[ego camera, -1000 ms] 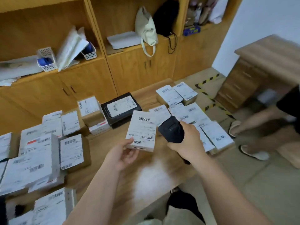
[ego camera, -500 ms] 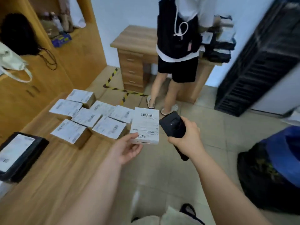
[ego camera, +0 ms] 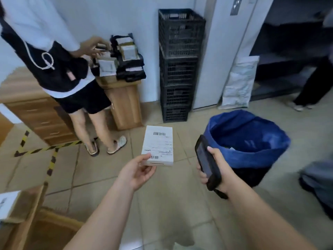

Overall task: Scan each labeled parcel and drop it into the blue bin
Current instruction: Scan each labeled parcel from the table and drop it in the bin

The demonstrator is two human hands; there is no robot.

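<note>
Pale floor tiles (ego camera: 162, 204) fill most of the view, and a white wall (ego camera: 111, 15) stands at the back. A person in a white top and black shorts (ego camera: 59, 60) stands at the far left in slippers. That person's hand reaches to piles of small parcels (ego camera: 126, 58) on a wooden counter (ego camera: 36, 109) with drawers. A tall stack of black crates (ego camera: 180, 65) stands against the wall, just right of that counter. Right of the crates is a grey door frame (ego camera: 225, 51), and a big white bag (ego camera: 239, 82) leans on it. Another person's dark legs (ego camera: 310, 83) show at the far right, but they are blurry.

The blue bin (ego camera: 252, 156) sits on the floor at the right, in front of the white bag. It is dark on the outside with a blue liner folded over its rim, and its mouth is open to the top. Yellow and black tape (ego camera: 50, 148) makes lines on the floor at the left. At the bottom left, a corner of a second counter (ego camera: 27, 213) shows with a labeled box (ego camera: 7, 202) on it.

The labeled parcel (ego camera: 158, 145) is a flat white box with its barcodes facing up. It is in the air over the floor, left of the bin and apart from it. The left hand (ego camera: 138, 170) pinches its near corner, thumb on top and fingers under. The right hand (ego camera: 218, 168) is curled round a black scanner (ego camera: 207, 163), close to the near side of the bin. The scanner's dark screen faces up and to the left.
</note>
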